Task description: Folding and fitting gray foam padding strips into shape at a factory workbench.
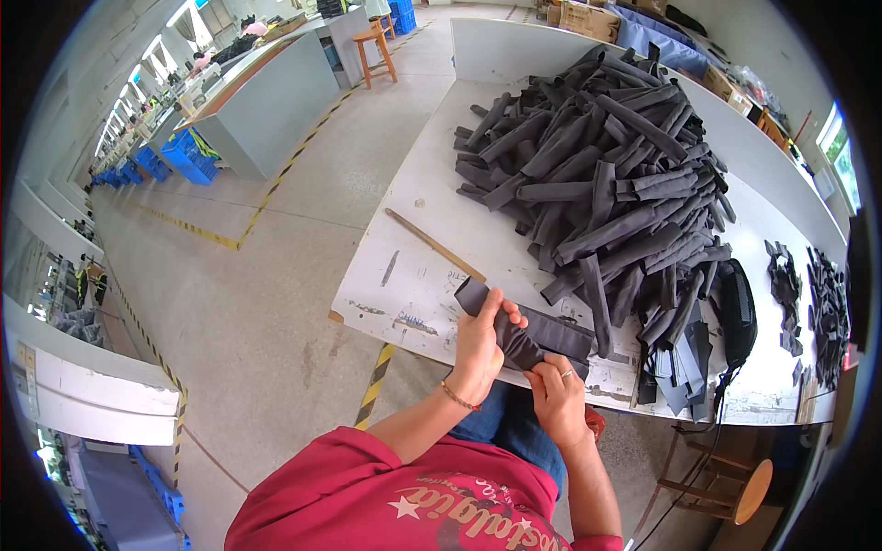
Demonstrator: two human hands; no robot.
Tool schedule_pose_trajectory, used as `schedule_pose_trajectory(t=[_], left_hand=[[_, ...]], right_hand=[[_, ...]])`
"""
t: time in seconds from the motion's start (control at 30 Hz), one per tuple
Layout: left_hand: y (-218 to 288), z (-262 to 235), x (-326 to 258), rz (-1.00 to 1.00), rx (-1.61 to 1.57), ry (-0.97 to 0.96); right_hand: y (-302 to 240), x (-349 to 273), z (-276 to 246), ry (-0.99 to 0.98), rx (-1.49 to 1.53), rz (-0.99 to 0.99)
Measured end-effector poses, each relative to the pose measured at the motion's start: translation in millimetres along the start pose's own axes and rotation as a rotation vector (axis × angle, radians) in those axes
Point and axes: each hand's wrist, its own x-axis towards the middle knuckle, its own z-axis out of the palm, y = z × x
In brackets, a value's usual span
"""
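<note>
My left hand (480, 347) is closed around a dark grey fabric tube (520, 349), with one end sticking out above the thumb. My right hand (559, 395) pinches the other end of this tube close to the table's front edge; a ring is on one finger. Behind the hands, a flat dark fabric strip (565, 336) lies along the table edge. A thin wooden stick (430, 241) rests on the white tabletop, its near tip by the tube's upper end. Farther back is a large heap of similar dark fabric tubes (606, 174).
Right of the heap are flat dark pieces (682, 367) and a black padded object (737, 312) with a cord hanging over the edge. More dark scraps (785, 294) lie farther right. A low white panel (514, 50) borders the table's back. A wooden stool (753, 491) stands below right.
</note>
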Motion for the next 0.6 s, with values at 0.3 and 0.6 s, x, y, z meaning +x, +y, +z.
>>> schedule_pose_trajectory(t=[0.3,0.6], left_hand=[[15,-11,20,0.067,-0.142,-0.179],[16,-11,14,0.062,-0.110,-0.341]], right_hand=[[4,-4,21,0.462,0.592,0.622],[4,8,1,0.173,1.068,0.986]])
